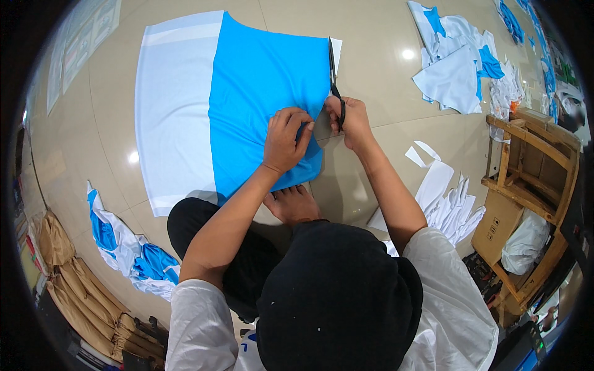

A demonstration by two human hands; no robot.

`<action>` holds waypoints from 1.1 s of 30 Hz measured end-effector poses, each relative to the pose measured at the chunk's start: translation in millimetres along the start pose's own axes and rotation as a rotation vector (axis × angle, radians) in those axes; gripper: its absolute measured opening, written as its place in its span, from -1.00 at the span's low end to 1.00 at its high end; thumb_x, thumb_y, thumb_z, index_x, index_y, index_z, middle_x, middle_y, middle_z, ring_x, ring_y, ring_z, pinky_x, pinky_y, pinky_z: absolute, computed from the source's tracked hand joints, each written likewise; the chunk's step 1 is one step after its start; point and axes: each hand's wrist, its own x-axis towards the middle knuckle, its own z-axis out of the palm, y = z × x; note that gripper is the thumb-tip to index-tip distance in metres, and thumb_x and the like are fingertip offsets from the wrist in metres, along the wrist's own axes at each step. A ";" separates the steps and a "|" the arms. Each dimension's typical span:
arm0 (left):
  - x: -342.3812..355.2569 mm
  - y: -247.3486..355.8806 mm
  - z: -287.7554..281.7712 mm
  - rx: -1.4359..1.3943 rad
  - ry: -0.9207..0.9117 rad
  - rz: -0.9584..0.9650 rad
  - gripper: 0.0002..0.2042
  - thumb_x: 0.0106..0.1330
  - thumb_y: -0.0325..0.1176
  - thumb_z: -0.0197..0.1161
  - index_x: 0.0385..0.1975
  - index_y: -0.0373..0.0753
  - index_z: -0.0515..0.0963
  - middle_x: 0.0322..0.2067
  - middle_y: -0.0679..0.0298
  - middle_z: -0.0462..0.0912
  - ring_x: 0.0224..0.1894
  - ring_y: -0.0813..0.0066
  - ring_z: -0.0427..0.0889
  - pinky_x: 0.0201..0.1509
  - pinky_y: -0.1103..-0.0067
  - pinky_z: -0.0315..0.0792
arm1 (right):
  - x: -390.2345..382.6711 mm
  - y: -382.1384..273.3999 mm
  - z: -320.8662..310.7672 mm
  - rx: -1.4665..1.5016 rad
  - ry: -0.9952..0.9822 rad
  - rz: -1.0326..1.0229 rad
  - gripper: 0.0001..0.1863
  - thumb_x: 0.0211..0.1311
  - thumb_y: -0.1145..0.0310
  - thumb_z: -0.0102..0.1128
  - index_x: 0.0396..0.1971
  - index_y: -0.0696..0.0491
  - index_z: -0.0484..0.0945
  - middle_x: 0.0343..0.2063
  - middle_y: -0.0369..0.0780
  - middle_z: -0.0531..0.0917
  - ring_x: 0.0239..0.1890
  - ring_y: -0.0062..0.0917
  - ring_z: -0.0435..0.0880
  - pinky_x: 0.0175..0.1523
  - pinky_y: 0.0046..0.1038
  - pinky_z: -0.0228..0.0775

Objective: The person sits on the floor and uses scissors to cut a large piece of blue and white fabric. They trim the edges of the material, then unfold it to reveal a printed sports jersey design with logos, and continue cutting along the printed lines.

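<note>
The left hand (286,140) curls on the cloth (266,74) spread over the floor (374,68); whether it pinches, I cannot tell. Nearer the cloth's right edge, the right hand (352,123) grasps the scissors (336,93), pointing away along it.

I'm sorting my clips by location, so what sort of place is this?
Probably a small garment workshop: the right hand holds scissors at the edge of a blue-and-white cloth panel on the tiled floor, and heaps of similar cloth lie nearby.
</note>
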 end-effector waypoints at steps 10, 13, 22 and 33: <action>0.5 3.7 -2.5 -0.008 -0.022 -0.027 -0.90 0.44 -0.43 0.34 -0.13 -0.21 0.63 -0.06 0.14 0.66 0.02 0.11 0.62 0.14 0.28 0.42 | 6.1 -2.2 -0.1 0.004 0.016 0.010 -0.73 0.21 0.28 0.47 -0.52 0.11 0.60 -0.66 -0.31 0.54 -0.70 -0.60 0.47 -0.60 -0.50 0.22; -0.3 1.5 -1.2 0.006 0.001 -0.013 -0.91 0.44 -0.40 0.35 -0.13 -0.17 0.65 -0.07 0.21 0.65 -0.01 0.16 0.61 0.09 0.31 0.42 | 6.7 -1.0 -1.6 -0.016 0.016 0.002 -0.74 0.21 0.28 0.48 -0.53 0.10 0.60 -0.66 -0.31 0.54 -0.70 -0.60 0.46 -0.60 -0.51 0.21; -0.1 0.8 -1.4 0.001 0.011 -0.009 -0.91 0.44 -0.38 0.36 -0.14 -0.15 0.66 -0.08 0.24 0.64 -0.02 0.19 0.61 0.07 0.32 0.42 | 6.3 0.1 -2.5 -0.008 0.009 -0.013 -0.73 0.18 0.27 0.49 -0.53 0.12 0.61 -0.68 -0.32 0.53 -0.71 -0.61 0.45 -0.62 -0.52 0.18; 0.5 0.8 -2.0 -0.010 0.020 -0.002 -0.91 0.44 -0.37 0.36 -0.14 -0.15 0.65 -0.08 0.25 0.63 -0.01 0.18 0.61 0.05 0.30 0.42 | 12.2 -5.9 -5.6 -0.039 0.000 -0.004 -0.74 0.14 0.24 0.46 -0.50 0.11 0.61 -0.67 -0.33 0.51 -0.72 -0.63 0.43 -0.62 -0.53 0.17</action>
